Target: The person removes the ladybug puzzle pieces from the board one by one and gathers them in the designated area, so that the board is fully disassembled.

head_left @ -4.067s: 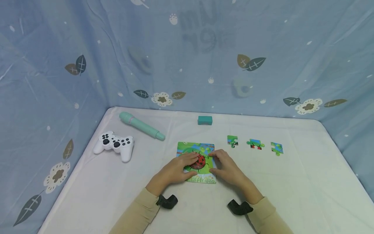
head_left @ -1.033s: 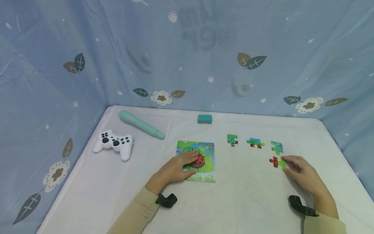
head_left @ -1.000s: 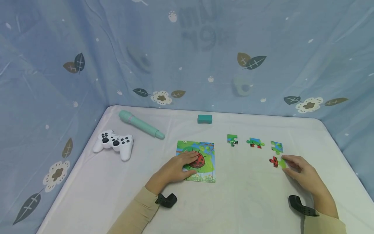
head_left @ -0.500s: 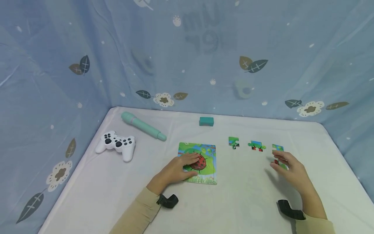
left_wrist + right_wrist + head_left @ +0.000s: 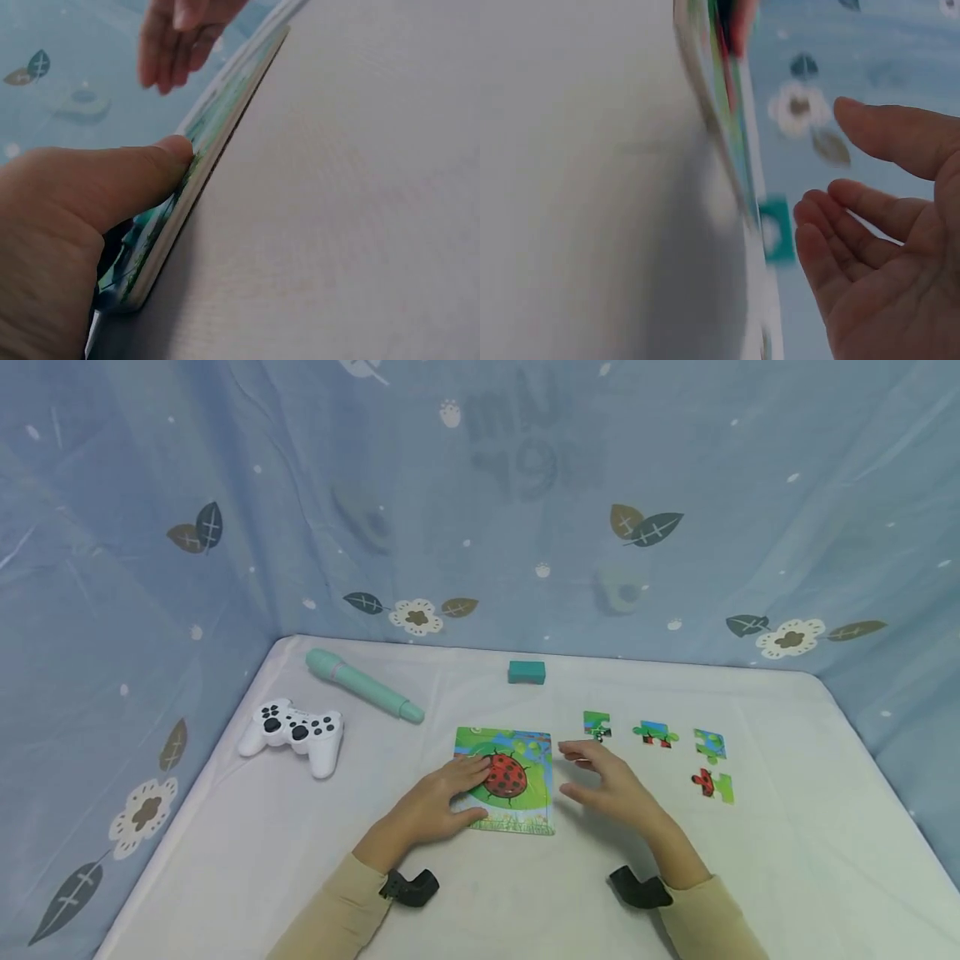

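Ladybug jigsaw puzzle (image 5: 512, 781) seems steadied by the resting left hand (image 5: 433, 805); the empty right hand (image 5: 613, 786), thumb apart, likely needs edge contact next.

From head height, the desk (image 5: 517, 902) is viewed forward and downward from well back, with the blue cloth (image 5: 480, 485) taken in behind. From the left wrist, the view is tilted and low, with the left grip (image 5: 75, 210) and the puzzle (image 5: 196, 171) shown close up. From the right wrist, a tilted close view is given past the right grip (image 5: 900, 262) toward the teal block (image 5: 782, 225). Puzzle and cloth are shared by all 3 views.
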{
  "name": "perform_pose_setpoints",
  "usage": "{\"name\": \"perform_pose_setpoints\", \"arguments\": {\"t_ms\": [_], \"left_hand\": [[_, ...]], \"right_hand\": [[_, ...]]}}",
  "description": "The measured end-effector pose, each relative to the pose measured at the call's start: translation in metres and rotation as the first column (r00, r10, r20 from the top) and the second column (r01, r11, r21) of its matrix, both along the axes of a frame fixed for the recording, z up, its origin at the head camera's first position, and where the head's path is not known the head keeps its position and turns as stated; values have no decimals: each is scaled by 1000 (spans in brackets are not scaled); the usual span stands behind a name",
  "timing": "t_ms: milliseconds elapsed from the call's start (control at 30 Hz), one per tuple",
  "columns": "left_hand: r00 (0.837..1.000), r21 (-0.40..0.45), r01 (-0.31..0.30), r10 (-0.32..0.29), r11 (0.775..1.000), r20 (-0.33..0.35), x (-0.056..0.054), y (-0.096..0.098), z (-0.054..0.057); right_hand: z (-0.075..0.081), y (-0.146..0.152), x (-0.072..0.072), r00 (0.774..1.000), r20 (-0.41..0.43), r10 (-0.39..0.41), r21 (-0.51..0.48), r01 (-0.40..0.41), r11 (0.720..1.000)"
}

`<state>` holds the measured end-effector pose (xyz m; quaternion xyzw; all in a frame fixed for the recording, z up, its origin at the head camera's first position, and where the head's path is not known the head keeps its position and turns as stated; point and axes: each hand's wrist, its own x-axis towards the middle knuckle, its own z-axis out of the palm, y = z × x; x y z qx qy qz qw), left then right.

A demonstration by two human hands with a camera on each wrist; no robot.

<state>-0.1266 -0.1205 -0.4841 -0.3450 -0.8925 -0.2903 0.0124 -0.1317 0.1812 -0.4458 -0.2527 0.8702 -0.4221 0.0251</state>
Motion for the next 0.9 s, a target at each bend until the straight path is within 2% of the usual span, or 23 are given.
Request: {"name": "perform_pose_setpoints", "arguments": {"t_ms": [133, 267, 500, 700, 900], "left_hand": [[1000, -21, 2, -2, 1000, 3, 0, 2, -1], [1000, -31, 4, -3, 999, 13, 1, 5, 0], [1000, -66, 18, -17, 998, 12, 2, 7, -1], [1000, -79, -7, 7, 997, -6, 2, 3, 0], [1000, -80, -6, 5, 997, -6, -1, 0, 0]], "right_hand": [[-3, -33, -4, 994, 81, 78, 29, -80, 996], [-7, -55, -9, 989, 136, 62, 99, -76, 992], [-18, -69, -9, 991, 132, 13, 167, -35, 985], [-21, -76, -12, 993, 116, 12, 134, -27, 991], [-19, -78, -14, 990, 139, 10, 105, -25, 994]]}}
